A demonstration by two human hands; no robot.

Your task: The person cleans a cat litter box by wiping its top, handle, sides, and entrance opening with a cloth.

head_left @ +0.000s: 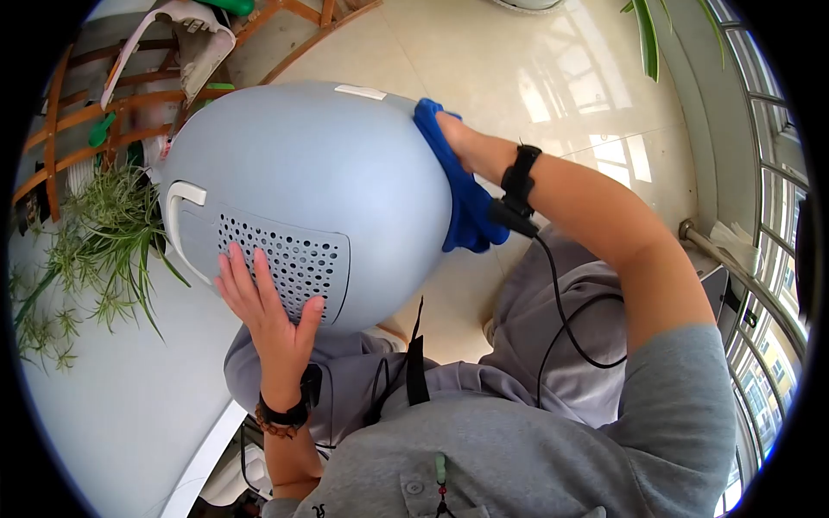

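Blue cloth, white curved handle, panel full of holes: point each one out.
Blue cloth (471,207): head view, on its bunched lower part.
White curved handle (188,192): head view, on its upper end.
Panel full of holes (302,263): head view, near its middle, beyond the left hand's (275,326) fingertips.

We've the tub (363,173) directly before us, floor (371,52) beyond & to its R. Vent panel (324,259) on its near L part, L hand (268,302) on it; handle (175,224) L of panel. Cloth (458,186) against tub's R side, under R hand (458,142). Plant (112,233) L of tub, rack (52,129) behind plant, far L. Window (781,186) far R, rail (734,268) before it.
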